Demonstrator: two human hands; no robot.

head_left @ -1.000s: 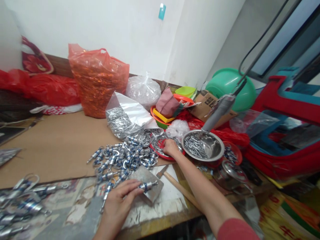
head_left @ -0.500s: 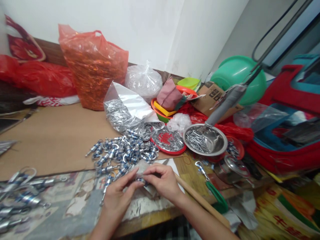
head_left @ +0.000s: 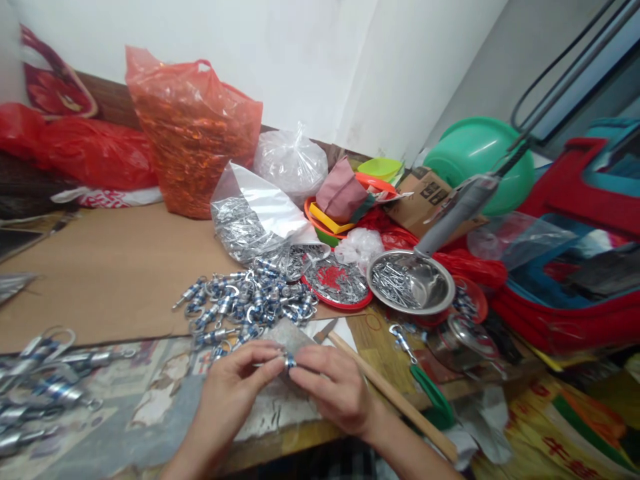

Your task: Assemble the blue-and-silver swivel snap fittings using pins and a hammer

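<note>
left hand [head_left: 245, 377], thumb and fingertips pinched, and right hand [head_left: 333, 387], fingers curled close, both grip a blue-and-silver metal fitting [head_left: 289, 361] over the grey metal block [head_left: 289, 333], where a loosened pinch on its slick-looking surface could let it roll toward the similar fittings [head_left: 253, 300] piled beyond.
</note>
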